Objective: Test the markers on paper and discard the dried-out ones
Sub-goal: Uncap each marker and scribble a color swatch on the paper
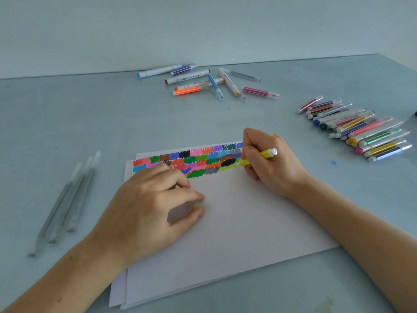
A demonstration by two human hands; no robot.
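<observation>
A white sheet of paper (pixel 237 222) lies on the blue-grey table, its top strip filled with rows of coloured scribble patches (pixel 198 159). My right hand (pixel 268 163) grips a yellow marker (pixel 265 153) with its tip down at the right end of the patches, beside a fresh yellow mark. My left hand (pixel 153 206) rests on the left part of the paper, fingers curled round a small clear cap (pixel 180 211) with a yellow trace.
A loose pile of markers (pixel 207 81) lies at the back centre. A tidy row of markers (pixel 361 129) lies at the right. Three pale grey pens (pixel 65 204) lie at the left. A small blue stain (pixel 333 163) marks the table.
</observation>
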